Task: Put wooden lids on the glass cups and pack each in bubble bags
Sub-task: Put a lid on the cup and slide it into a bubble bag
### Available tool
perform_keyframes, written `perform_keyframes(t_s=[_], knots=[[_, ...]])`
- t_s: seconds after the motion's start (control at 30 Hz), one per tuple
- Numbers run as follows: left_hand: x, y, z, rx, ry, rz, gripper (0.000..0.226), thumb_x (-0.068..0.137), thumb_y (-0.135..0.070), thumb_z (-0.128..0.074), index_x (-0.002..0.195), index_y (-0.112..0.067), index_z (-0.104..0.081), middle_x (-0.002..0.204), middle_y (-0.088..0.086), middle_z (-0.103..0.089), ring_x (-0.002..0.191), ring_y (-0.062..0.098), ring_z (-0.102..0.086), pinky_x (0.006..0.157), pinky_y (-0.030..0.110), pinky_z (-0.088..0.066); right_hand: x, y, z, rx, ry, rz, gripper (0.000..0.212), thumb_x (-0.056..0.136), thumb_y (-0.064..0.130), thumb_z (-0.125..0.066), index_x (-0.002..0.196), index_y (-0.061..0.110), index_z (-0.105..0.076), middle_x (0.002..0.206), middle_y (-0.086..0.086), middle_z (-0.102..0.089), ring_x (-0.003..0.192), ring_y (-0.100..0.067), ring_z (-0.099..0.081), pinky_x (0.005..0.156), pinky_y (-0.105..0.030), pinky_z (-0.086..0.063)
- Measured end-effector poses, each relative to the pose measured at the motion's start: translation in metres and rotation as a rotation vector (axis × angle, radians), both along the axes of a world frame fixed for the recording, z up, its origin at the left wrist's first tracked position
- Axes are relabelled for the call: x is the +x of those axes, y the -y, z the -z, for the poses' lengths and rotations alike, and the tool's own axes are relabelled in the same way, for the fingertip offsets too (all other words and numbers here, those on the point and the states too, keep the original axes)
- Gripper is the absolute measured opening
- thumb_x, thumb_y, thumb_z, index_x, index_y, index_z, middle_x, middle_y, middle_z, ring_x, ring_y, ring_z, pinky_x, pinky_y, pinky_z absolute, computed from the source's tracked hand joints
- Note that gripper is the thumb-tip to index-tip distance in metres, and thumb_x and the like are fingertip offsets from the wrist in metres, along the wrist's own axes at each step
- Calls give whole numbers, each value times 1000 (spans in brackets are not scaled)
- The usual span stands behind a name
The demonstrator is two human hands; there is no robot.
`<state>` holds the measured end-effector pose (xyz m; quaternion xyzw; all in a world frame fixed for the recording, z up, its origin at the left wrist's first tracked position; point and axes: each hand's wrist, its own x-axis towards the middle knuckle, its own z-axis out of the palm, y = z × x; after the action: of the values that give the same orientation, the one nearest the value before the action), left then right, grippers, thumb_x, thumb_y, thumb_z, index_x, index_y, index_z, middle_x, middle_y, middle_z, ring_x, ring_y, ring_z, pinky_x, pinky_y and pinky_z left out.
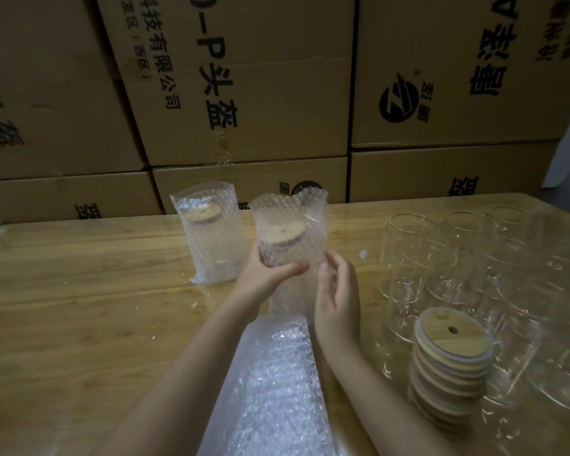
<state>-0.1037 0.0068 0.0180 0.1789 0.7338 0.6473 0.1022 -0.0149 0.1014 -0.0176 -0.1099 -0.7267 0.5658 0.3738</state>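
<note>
Seen from the head camera, the left hand [264, 274] is wrapping its grip around a lidded glass cup [285, 245] inside a bubble bag [290, 209] above the wooden bench [79, 291], while the right hand [338, 301] is steadying the bag's side with loosely spread fingers, beside a stack of wooden lids [449, 366].

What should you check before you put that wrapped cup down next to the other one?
1. Wooden lid on the held cup: ok.
2. Bubble bag covers the cup: ok; top open.
3. Left hand grips the bag: ok.
4. Right hand helping: not ok, only fingertips near it.
5. Free table spot beside the packed cup: ok.
6. Lid fully seated: cannot tell.
</note>
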Motion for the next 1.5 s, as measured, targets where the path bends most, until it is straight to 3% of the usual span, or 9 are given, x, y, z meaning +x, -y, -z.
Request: perform_keyframes(t_s=[0.1, 0.23, 0.6, 0.83, 1.1, 1.2, 1.27, 1.33, 1.5], knots=[[-16, 1, -10, 19, -21, -98, 99, 52, -37, -88, 136, -26, -37, 122, -4, -58, 100, 10, -61, 67, 22, -51, -5, -8, 30, 35, 113, -54, 40, 99, 38, -37, 133, 21, -49, 127, 11, -49, 121, -3, -46, 95, -14, -36], [-40, -5, -12, -46, -110, -223, 104, 63, -32, -87, 146, -24, -24, 143, 5, -43, 126, 25, -46, 103, 45, -44, -14, -21, 45, -15, 279, -70, 28, 101, 30, -42, 123, 20, -55, 122, 5, -53, 107, -5, -52, 78, -7, -35], [-83, -33, 5, -50, -161, -482, 105, 67, -38, -85, 148, -22, -21, 150, 6, -36, 136, 28, -37, 108, 44, -33, -20, -25, 52, -76, 314, -82, 14, 98, 38, -44, 95, 38, -57, 95, 10, -64, 88, -8, -59, 74, -28, -48], [-92, -31, 17, -128, -226, -519, 105, 66, -40, -86, 147, -20, -22, 148, 7, -38, 136, 27, -37, 110, 44, -33, -22, -25, 51, -92, 316, -73, 15, 97, 37, -45, 93, 33, -58, 90, 8, -64, 81, -10, -58, 67, -28, -44], [-79, -23, 16, -200, -217, -450, 112, 71, -42, -82, 152, -23, -7, 157, 11, -22, 142, 29, -27, 112, 48, -30, -20, -26, 49, -58, 335, -82, 15, 98, 35, -48, 105, 28, -60, 98, 11, -65, 94, -8, -61, 80, -28, -50], [-63, -2, 27, -161, -281, -458, 84, 80, -46, -72, 147, -21, -27, 144, 6, -40, 127, 23, -45, 96, 36, -47, -23, -24, 50, -37, 332, -98, 29, 96, 29, -55, 124, 22, -55, 114, 12, -61, 94, 4, -56, 75, -7, -42], [-56, 18, 36, -95, -368, -583, 44, 86, -38, -67, 123, -18, -51, 121, 1, -52, 105, 18, -57, 71, 12, -45, -30, -21, 46, -61, 358, -131, 46, 93, 28, -60, 136, 19, -45, 127, 7, -55, 98, 1, -55, 79, -11, -41], [-57, 36, 40, 4, -377, -732, 20, 88, -29, -65, 102, -20, -55, 107, 0, -50, 89, 16, -58, 61, 7, -40, -43, -18, 38, -115, 399, -186, 64, 90, 28, -65, 144, 19, -33, 139, 1, -48, 112, -9, -53, 87, -20, -42], [-84, 79, 44, 0, -254, -790, 67, 81, -31, -75, 136, -17, -39, 135, 3, -36, 117, 21, -47, 92, 33, -42, -89, -19, 15, -154, 486, -243, 91, 83, 32, -73, 152, 23, -14, 154, -6, -31, 136, -24, -37, 106, -38, -38]])
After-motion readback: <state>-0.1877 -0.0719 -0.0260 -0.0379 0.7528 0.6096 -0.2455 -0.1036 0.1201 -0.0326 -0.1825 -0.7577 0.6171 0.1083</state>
